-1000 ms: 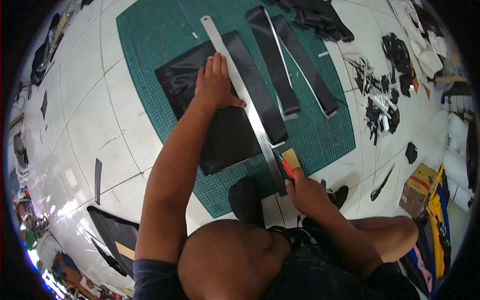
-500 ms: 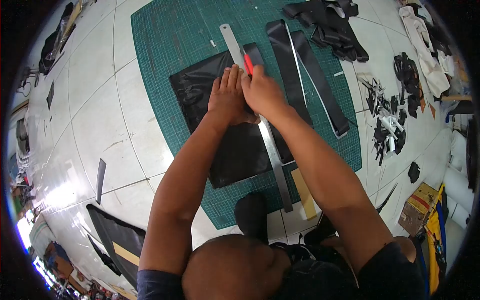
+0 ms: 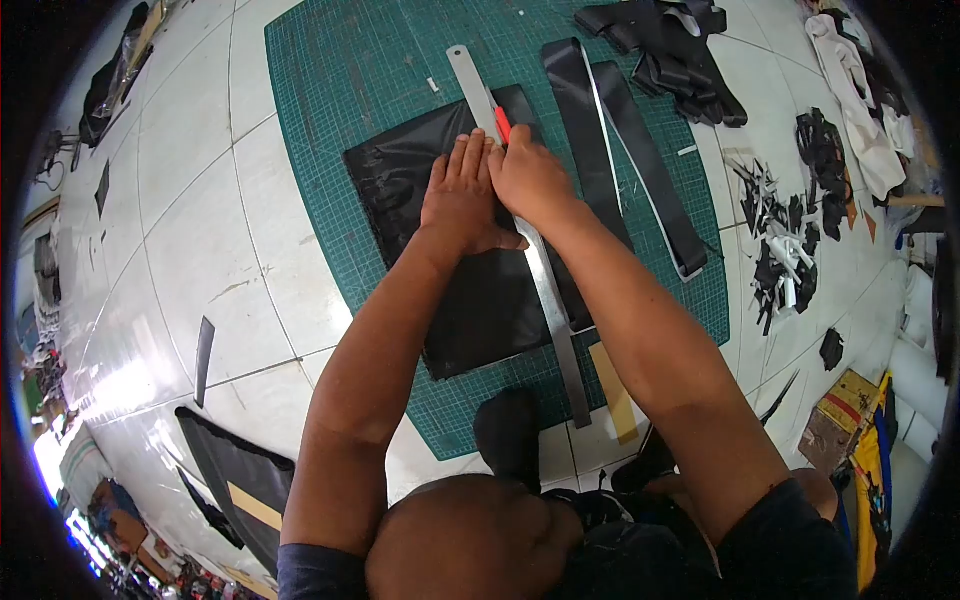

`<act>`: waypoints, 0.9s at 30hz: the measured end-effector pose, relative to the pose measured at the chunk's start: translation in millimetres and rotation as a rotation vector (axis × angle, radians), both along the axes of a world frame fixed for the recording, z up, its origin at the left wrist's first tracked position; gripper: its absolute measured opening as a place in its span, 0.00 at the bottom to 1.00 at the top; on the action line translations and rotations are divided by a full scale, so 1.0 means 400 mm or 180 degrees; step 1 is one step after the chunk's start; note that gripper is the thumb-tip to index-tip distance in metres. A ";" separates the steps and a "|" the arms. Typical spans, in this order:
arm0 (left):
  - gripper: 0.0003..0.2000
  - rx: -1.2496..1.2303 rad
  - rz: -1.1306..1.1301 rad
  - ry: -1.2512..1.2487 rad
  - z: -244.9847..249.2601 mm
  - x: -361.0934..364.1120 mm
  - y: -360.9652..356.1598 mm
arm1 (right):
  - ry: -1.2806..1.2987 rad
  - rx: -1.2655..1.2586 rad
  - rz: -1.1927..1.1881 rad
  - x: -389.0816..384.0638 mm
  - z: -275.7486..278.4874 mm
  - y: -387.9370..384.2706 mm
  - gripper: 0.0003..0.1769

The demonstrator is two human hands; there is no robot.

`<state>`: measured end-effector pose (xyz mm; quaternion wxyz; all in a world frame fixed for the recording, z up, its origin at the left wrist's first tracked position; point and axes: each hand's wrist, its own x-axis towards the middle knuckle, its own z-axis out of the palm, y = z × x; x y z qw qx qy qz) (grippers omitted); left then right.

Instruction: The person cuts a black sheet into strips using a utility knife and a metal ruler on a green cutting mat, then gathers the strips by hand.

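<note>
My left hand lies flat with its fingers stretched, pressing on a long steel ruler and the black sheet material under it. My right hand is closed around a red cutter at the ruler's right edge, beside my left fingers. Only the cutter's red body shows; its blade is hidden. The black material looks stacked or folded and rests on a green cutting mat. The ruler runs lengthwise across it, its holed end pointing away from me and its near end past the mat's edge.
Long black strips lie on the mat's right side, with a bundle of black straps behind. Black and white scraps are piled on the tiled floor at right. A tan strip lies near my foot.
The whole view has shifted slightly. Both hands stay at nearly the same place on the ruler, and the right hand still grips the cutter.
</note>
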<state>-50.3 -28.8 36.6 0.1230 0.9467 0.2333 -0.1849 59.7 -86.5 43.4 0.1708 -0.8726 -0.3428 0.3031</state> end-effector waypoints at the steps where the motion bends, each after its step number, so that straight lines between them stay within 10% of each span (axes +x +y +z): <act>1: 0.71 0.0011 -0.0012 0.0031 0.005 0.002 0.000 | 0.0011 -0.0037 0.0064 0.004 0.009 0.001 0.25; 27: 0.74 0.0202 -0.0107 0.0156 -0.001 0.021 -0.005 | 0.0486 -0.0817 0.0139 -0.007 0.107 -0.051 0.30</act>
